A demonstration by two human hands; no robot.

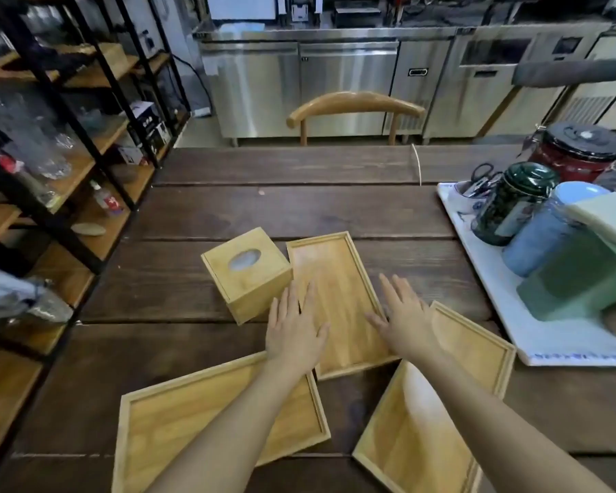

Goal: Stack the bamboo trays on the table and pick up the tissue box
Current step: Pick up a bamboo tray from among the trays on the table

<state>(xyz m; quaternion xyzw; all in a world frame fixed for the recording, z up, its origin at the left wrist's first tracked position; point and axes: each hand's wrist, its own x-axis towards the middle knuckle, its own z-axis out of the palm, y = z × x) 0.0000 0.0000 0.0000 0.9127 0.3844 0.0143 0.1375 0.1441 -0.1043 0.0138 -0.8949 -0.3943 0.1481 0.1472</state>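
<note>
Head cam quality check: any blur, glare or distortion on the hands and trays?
Head view: left hand and right hand slightly motion-blurred; pale glare on the middle tray and near-right tray; wide-angle bending at the shelving; steel counter soft.

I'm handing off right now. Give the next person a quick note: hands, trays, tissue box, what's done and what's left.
Left hand and right hand: both open, flat, over the middle tray, holding nothing.
Left tray and right tray lie apart on the wooden table, nearer the person; the middle tray's near end seems to overlap them.
Tissue box stands upright just left of the middle tray.
Done: nothing stacked yet.
Left: stack all three trays, then pick up the box.
</note>
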